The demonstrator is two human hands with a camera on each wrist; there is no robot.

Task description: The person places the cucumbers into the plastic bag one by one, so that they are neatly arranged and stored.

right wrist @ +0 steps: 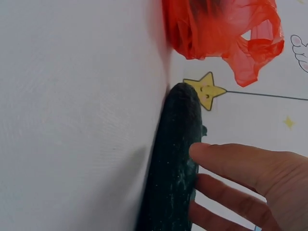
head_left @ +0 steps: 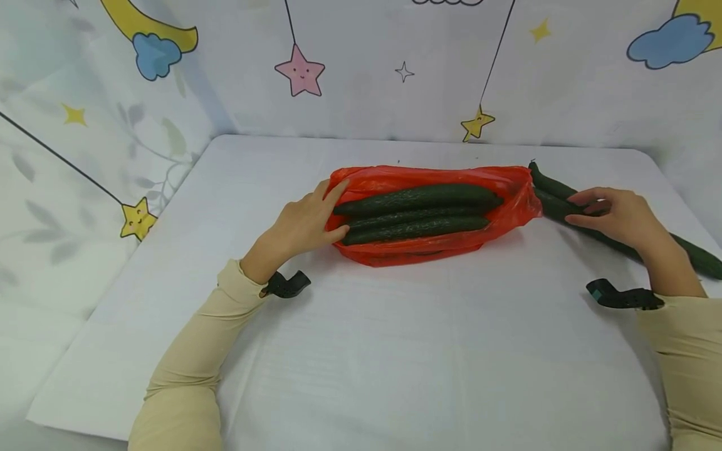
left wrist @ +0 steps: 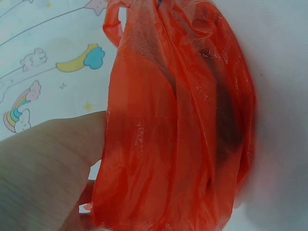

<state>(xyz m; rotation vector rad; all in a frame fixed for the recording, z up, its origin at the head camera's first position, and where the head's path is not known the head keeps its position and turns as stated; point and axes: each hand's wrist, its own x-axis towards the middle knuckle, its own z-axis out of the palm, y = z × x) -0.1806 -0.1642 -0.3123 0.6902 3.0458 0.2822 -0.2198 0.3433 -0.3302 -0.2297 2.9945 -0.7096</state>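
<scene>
A red plastic bag lies open on the table, with three dark green cucumbers side by side in it. My left hand grips the bag's left end, thumb toward the front rim and fingers toward the back; in the left wrist view the red film hides most of its fingers. At the right, my right hand hovers over two more cucumbers, its fingers loosely bent. Its thumb appears beside the nearer cucumber in the right wrist view; I cannot tell whether they touch.
The white table stretches in front of the bag. Behind it hangs a pale cloth with printed stars, clouds and a moon. A dark wrist device is on the left wrist, another on the right.
</scene>
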